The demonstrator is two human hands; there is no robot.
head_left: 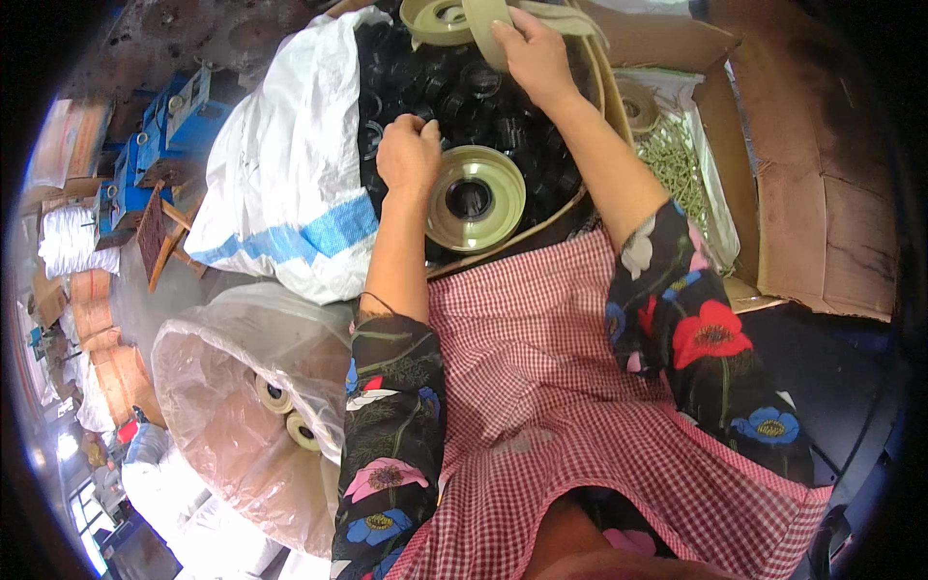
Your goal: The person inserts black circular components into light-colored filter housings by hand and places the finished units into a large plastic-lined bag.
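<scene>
My right hand [534,56] grips a khaki flat, band-like plastic piece [486,34] at the top of the view, beside a khaki round part [435,21] cut off by the edge. To the left, my left hand [408,155] is closed above many small black ring-like parts [449,92]; whatever its fingers hold is hidden. Just right of that wrist rests a khaki flanged disc [503,208] with a black part [470,199] in its centre hole. These lie in a carton lined with a white woven sack [300,145].
On the right, an open cardboard box [812,213] holds thin khaki pieces [677,164] and a khaki ring [636,104]. A clear plastic bag [232,387] at lower left contains khaki discs [303,432]. Blue machines [184,116] and a wooden stool [164,232] stand farther left.
</scene>
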